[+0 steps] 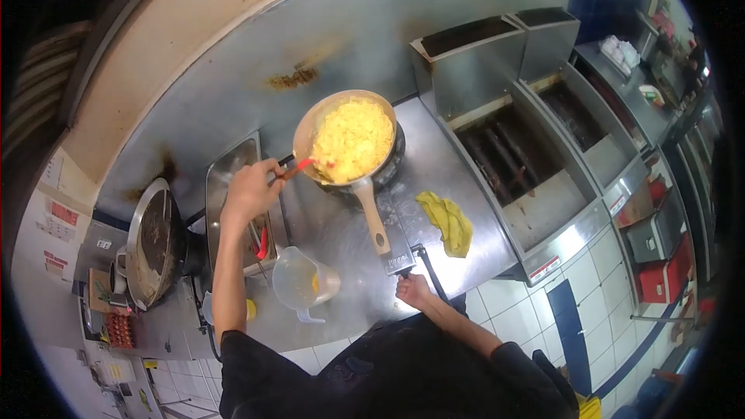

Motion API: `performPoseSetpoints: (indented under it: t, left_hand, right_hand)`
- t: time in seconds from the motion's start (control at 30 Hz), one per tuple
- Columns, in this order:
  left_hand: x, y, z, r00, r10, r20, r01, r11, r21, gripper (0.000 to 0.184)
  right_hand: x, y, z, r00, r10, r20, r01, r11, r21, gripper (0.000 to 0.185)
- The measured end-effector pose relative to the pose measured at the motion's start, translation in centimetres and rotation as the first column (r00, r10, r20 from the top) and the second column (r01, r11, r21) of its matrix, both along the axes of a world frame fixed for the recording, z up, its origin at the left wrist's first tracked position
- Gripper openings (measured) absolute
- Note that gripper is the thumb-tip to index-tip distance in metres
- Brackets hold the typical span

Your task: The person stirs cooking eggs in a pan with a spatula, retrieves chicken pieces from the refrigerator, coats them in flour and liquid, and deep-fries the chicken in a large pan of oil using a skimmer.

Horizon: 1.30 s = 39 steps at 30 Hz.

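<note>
Scrambled eggs [353, 140], yellow and in soft curds, fill much of the frying pan [305, 133], which sits on a burner with its pale handle pointing toward me. My left hand [252, 190] is closed around the handle of a red spatula [303, 164], whose head reaches into the eggs at the pan's near left side. Below the end of the pan handle, my right hand [415, 291] has its fingers closed on the dark control knob [404, 272] at the burner's front. A clear plastic jug [299, 279] with yellow residue stands near my left forearm.
A yellow-green cloth [446, 223] lies right of the pan on the steel counter [419, 120]. Deep fryers [535, 186] adjoin on the right. At left are a steel tray [220, 178] with another red utensil [262, 244], a large wok [147, 244] and stacked eggs [120, 330].
</note>
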State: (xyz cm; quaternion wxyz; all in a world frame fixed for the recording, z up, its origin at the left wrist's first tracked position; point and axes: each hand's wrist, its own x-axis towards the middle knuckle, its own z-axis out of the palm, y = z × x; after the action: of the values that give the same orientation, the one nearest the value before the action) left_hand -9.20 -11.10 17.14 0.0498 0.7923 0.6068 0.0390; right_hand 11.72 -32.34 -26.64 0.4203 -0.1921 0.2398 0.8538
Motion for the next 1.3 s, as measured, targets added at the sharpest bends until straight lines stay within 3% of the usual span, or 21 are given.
performPoseSetpoints:
  t: [0.03, 0.13, 0.2, 0.27, 0.3, 0.37, 0.43, 0.53, 0.6, 0.67, 0.77, 0.87, 0.97, 1.13, 1.2, 1.3]
  left_hand:
    - [0.3, -0.6, 0.4, 0.998, 0.000, -0.056, -0.002, 0.999, -0.033, 0.019]
    - [0.3, -0.4, -1.8, 0.997, -0.043, -0.066, 0.035, 0.993, -0.111, 0.019]
    - [0.2, 1.1, -5.8, 0.996, -0.089, 0.019, 0.091, 0.987, -0.134, 0.019]
    - [2.0, 2.7, -9.7, 0.983, -0.095, 0.157, 0.114, 0.987, -0.113, 0.020]
    - [3.1, 3.6, -11.7, 0.969, -0.084, 0.230, 0.109, 0.989, -0.098, 0.021]
    - [5.6, 5.8, -15.5, 0.920, -0.037, 0.391, 0.058, 0.997, -0.043, 0.019]
    - [7.7, 7.8, -17.3, 0.924, 0.025, 0.381, -0.036, 0.999, 0.022, 0.019]
    - [7.9, 10.8, -17.5, 0.909, 0.129, 0.397, -0.159, 0.986, 0.044, 0.019]
    - [6.4, 11.1, -16.7, 0.896, 0.165, 0.412, -0.187, 0.982, 0.013, 0.020]
    - [4.4, 9.5, -13.5, 0.930, 0.183, 0.319, -0.234, 0.963, 0.130, 0.020]
    - [0.7, 6.3, -9.5, 0.974, 0.142, 0.179, -0.176, 0.966, 0.189, 0.018]
    - [-1.2, 2.2, -4.1, 0.985, 0.091, 0.148, -0.106, 0.990, 0.093, 0.018]
    - [-1.5, 0.4, -2.5, 0.999, -0.050, -0.013, 0.049, 0.998, -0.035, 0.017]
    - [-0.3, 7.1, -13.3, 0.998, -0.050, 0.025, 0.049, 0.999, 0.017, 0.019]
    - [1.5, 9.8, -14.9, 0.957, 0.035, 0.286, -0.059, 0.996, 0.074, 0.020]
    - [3.4, 13.4, -16.6, 0.901, 0.010, 0.433, -0.002, 1.000, -0.019, 0.026]
  right_hand:
    - [0.1, 0.4, 1.3, 0.996, 0.052, 0.071, -0.046, 0.995, -0.084, 0.036]
    - [1.0, 0.3, 4.3, 0.988, 0.148, 0.043, -0.147, 0.989, -0.021, 0.039]
    - [1.6, 0.5, 7.4, 0.961, 0.232, 0.151, -0.237, 0.971, 0.021, 0.049]
    - [2.0, 2.3, 9.2, 0.896, 0.203, 0.396, -0.302, 0.931, 0.206, 0.057]
    - [1.0, 4.0, 10.5, 0.795, 0.100, 0.598, -0.247, 0.954, 0.169, 0.063]
    - [0.7, 7.9, 14.7, 0.803, 0.003, 0.596, -0.264, 0.899, 0.351, 0.061]
    - [0.2, 11.5, 19.7, 0.887, -0.040, 0.459, -0.190, 0.876, 0.443, 0.056]
    - [-0.2, 15.7, 16.7, 0.857, 0.037, 0.515, -0.339, 0.792, 0.507, 0.053]
    - [-0.2, 15.6, 16.7, 0.810, 0.022, 0.586, -0.362, 0.805, 0.470, 0.049]
    - [0.0, 14.7, 17.9, 0.764, 0.016, 0.646, -0.385, 0.814, 0.435, 0.045]
    - [-0.2, 14.8, 21.1, 0.705, 0.016, 0.710, -0.403, 0.832, 0.382, 0.040]
    - [-1.7, 14.5, 21.6, 0.658, 0.021, 0.753, -0.427, 0.834, 0.350, 0.039]
    - [-2.9, 14.4, 20.5, 0.664, 0.007, 0.748, -0.399, 0.849, 0.346, 0.040]
    - [-3.2, 14.7, 19.4, 0.664, -0.004, 0.748, -0.401, 0.843, 0.360, 0.043]
    - [-3.6, 14.4, 19.7, 0.664, -0.013, 0.748, -0.390, 0.847, 0.360, 0.044]
    - [-4.6, 14.6, 18.3, 0.624, -0.075, 0.778, -0.375, 0.845, 0.382, 0.045]
